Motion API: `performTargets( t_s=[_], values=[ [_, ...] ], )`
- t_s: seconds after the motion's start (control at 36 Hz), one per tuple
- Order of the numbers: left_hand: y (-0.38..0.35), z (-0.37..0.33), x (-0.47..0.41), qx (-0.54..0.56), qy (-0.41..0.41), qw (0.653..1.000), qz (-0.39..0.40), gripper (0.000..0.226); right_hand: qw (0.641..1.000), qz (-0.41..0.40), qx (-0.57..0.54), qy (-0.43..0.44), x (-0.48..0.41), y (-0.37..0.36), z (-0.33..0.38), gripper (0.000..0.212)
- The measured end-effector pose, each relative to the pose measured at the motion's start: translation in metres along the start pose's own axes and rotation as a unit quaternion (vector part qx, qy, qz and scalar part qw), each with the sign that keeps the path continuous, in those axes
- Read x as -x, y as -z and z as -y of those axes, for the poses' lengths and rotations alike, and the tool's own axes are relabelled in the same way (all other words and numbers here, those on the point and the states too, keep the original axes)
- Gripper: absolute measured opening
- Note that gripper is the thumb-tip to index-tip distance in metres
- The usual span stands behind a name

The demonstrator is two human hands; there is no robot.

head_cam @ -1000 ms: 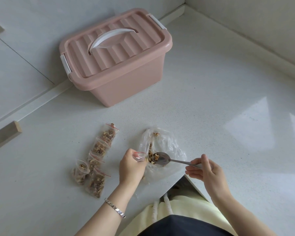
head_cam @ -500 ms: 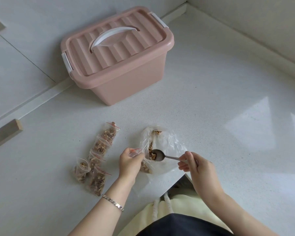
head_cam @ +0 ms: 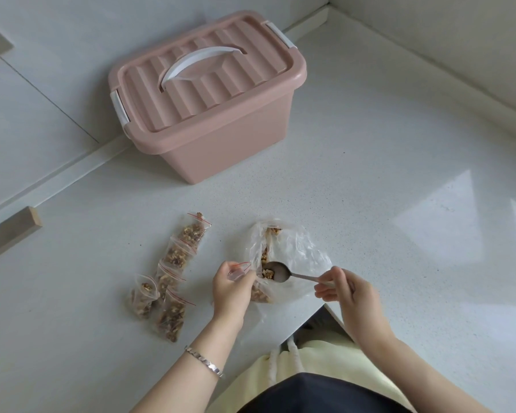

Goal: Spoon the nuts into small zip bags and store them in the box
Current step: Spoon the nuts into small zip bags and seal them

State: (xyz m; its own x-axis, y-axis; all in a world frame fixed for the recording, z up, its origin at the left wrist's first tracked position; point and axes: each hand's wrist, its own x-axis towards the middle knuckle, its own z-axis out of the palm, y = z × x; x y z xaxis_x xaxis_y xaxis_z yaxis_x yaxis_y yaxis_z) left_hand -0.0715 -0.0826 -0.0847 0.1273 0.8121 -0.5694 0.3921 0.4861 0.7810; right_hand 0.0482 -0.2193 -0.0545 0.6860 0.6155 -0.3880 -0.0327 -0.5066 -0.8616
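A large clear plastic bag [head_cam: 295, 251] with walnut pieces lies on the white counter [head_cam: 370, 204]. My right hand [head_cam: 347, 292] pinches the handle of a metal spoon [head_cam: 277, 272], whose bowl holds a few nut pieces just inside the big bag's mouth. My left hand [head_cam: 231, 289] holds a small zip bag [head_cam: 239, 270] with a red strip, open, right beside the spoon. Several filled small zip bags [head_cam: 173, 272] lie in a row to the left. The pink storage box [head_cam: 209, 93] stands behind, lid shut, white handle down.
The counter's front edge has a notch near my body [head_cam: 316, 320]. Walls enclose the counter at the back and right. A wooden bar [head_cam: 11, 231] sticks out at the far left.
The spoon has tipped toward the small bag's mouth and carries fewer nuts than a second ago. My right hand drew slightly leftward. The left hand kept its hold on the small bag.
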Motion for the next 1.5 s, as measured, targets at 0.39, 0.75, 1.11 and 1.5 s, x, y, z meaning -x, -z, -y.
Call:
performTargets(
  t_s=[0.39,0.75,1.11,1.5],
  values=[
    [0.002,-0.001,0.008,0.013,-0.048,0.998,0.041,0.024,1.000,0.012,-0.007,-0.005,0.000,-0.005,-0.001,0.030],
    [0.000,0.002,0.007,-0.053,-0.075,0.993,0.069,0.022,0.884,0.034,-0.371,-0.282,-0.017,0.013,-0.027,0.040],
    [0.012,0.013,-0.003,-0.209,-0.181,0.959,0.061,0.027,0.913,0.022,-0.361,-0.191,-0.008,0.032,-0.016,0.042],
    [0.004,0.022,0.001,-0.158,-0.181,0.965,0.100,0.028,0.985,0.056,0.045,0.159,0.018,0.010,0.028,0.025]
  ],
)
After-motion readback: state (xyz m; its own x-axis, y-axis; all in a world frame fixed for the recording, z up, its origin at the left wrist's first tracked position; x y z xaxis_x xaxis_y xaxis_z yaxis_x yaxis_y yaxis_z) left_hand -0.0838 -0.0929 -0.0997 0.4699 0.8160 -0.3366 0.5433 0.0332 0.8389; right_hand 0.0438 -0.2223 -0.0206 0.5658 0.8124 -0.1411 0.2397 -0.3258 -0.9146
